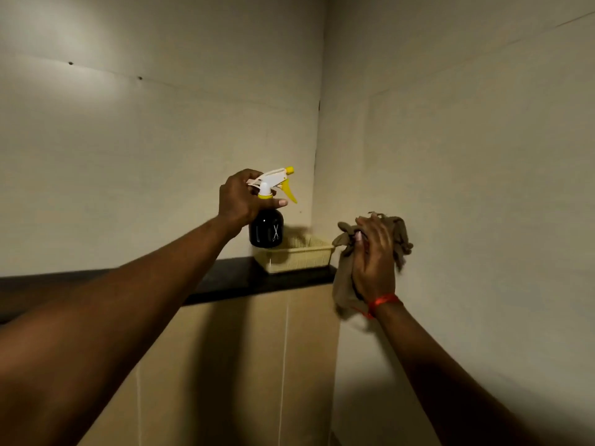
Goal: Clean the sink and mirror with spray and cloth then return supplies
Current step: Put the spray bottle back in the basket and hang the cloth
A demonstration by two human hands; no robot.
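My left hand (240, 199) grips the neck of a dark spray bottle (266, 231) with a white head and yellow trigger, holding it upright just above the left end of a pale yellow plastic basket (299, 255). The basket sits on a black shelf (225, 281) in the corner of the room. My right hand (375, 259) holds a crumpled brown cloth (343, 275) to the right of the basket, close to the right wall. Sink and mirror are out of view.
Beige walls meet in a corner (317, 156) right behind the basket. The black shelf runs leftward along the back wall. Lighter tiled panelling (257, 365) lies below the shelf. A red thread circles my right wrist.
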